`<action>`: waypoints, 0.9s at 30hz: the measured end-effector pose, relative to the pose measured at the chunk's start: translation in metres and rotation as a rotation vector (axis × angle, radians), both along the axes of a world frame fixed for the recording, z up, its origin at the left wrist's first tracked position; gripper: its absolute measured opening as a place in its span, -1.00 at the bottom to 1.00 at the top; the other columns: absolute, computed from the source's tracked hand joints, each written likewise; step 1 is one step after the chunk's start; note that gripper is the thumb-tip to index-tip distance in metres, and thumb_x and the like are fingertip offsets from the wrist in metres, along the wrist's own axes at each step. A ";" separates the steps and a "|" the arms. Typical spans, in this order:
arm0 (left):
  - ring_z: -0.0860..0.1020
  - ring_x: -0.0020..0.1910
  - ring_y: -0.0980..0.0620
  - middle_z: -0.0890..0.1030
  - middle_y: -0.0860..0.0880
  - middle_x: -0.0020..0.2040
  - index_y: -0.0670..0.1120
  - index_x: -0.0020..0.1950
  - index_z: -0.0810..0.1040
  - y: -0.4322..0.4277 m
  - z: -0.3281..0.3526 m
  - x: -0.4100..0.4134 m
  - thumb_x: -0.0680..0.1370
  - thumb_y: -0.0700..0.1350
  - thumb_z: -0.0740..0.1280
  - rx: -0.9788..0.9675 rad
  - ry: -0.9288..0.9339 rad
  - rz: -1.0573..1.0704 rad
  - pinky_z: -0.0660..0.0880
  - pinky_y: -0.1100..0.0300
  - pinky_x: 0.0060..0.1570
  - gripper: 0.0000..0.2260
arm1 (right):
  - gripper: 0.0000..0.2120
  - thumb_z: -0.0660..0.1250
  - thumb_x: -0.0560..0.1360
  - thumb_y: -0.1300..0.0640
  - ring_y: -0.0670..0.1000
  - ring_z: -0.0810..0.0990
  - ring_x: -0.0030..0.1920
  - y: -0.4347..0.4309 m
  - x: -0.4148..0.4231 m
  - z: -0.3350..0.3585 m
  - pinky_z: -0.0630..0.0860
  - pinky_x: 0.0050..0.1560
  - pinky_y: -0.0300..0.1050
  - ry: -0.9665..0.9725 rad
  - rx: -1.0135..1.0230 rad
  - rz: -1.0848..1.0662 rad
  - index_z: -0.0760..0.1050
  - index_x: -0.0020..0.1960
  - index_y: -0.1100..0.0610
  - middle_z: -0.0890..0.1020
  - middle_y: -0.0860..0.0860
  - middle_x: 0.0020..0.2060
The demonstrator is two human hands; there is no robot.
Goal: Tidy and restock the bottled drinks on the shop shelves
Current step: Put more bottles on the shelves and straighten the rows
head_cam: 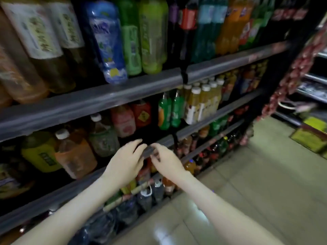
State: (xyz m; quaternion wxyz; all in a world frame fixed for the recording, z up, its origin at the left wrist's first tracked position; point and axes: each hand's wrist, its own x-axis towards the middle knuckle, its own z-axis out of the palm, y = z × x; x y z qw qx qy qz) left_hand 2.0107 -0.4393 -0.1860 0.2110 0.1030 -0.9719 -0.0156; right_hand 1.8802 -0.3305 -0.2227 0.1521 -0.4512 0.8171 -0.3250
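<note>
Both my hands hover side by side in front of the grey rail [159,145] of the second shelf. My left hand [126,160] has relaxed fingers reaching toward a dark gap behind the rail and holds nothing. My right hand [166,160] has loosely bent fingers close to the rail; whether they touch it is unclear. Left of the gap stand a pink bottle [123,121], a green-labelled bottle [103,137] and an orange bottle [75,154]. Green soda bottles [168,112] and white-capped yellow juice bottles [201,101] stand to the right.
Large bottles fill the top shelf, among them a blue one [108,41] at the rail's edge. Lower shelves hold dark and orange bottles [155,188]. A tiled floor [247,183] runs along the aisle. Hanging red snack packs [299,71] and a yellow-green box [311,137] lie to the right.
</note>
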 end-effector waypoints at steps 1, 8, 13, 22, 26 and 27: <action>0.56 0.15 -0.21 0.55 -0.21 0.21 -0.23 0.24 0.54 0.009 -0.017 0.002 0.43 -0.22 0.46 0.123 -0.066 0.003 0.55 -0.02 0.08 -0.61 | -0.61 0.20 0.61 0.06 0.07 0.54 0.15 0.011 0.004 -0.015 0.47 0.12 -0.04 -0.021 0.033 -0.018 0.33 0.42 0.07 0.52 0.04 0.24; 0.41 0.31 0.01 0.36 0.02 0.38 -0.03 0.42 0.31 0.065 -0.116 -0.023 0.62 -0.03 0.16 0.463 -0.387 0.049 0.42 0.15 0.15 -0.63 | -0.72 0.25 0.54 0.18 0.02 0.59 -0.05 0.111 -0.012 -0.123 0.43 -0.13 -0.34 -0.251 0.250 -0.285 0.46 0.24 0.02 0.58 -0.04 -0.07; 0.35 0.35 0.01 0.37 -0.01 0.37 -0.04 0.43 0.29 0.096 -0.155 -0.083 0.63 -0.05 0.15 0.535 -0.492 0.026 0.35 0.17 0.19 -0.64 | -0.66 0.23 0.52 0.24 0.07 0.59 -0.06 0.179 -0.095 -0.180 0.49 -0.03 -0.12 -0.323 0.369 -0.493 0.46 0.28 0.09 0.62 0.02 -0.06; 0.43 0.26 -0.11 0.39 -0.10 0.32 -0.09 0.44 0.28 0.172 -0.243 -0.252 0.59 -0.11 0.17 0.678 -0.591 0.141 0.40 0.09 0.12 -0.60 | -0.77 0.28 0.52 0.31 0.12 0.56 -0.05 0.242 -0.251 -0.244 0.27 -0.15 -0.23 -0.313 0.341 -0.498 0.53 0.17 0.19 0.50 -0.03 -0.16; 0.43 0.28 -0.13 0.43 -0.13 0.33 -0.12 0.41 0.34 0.205 -0.283 -0.284 0.59 -0.14 0.20 0.830 -0.587 0.248 0.33 0.16 0.14 -0.62 | -0.72 0.29 0.50 0.37 0.20 0.58 0.03 0.265 -0.280 -0.272 0.31 -0.05 -0.19 -0.368 0.395 -0.462 0.53 0.20 0.29 0.60 0.20 -0.01; 0.43 0.28 -0.12 0.43 -0.13 0.34 -0.12 0.40 0.36 0.210 -0.293 -0.286 0.59 -0.15 0.21 0.851 -0.582 0.263 0.31 0.18 0.14 -0.63 | -0.70 0.29 0.51 0.35 0.20 0.59 0.05 0.269 -0.282 -0.279 0.33 -0.01 -0.18 -0.385 0.420 -0.451 0.52 0.23 0.27 0.60 0.19 0.02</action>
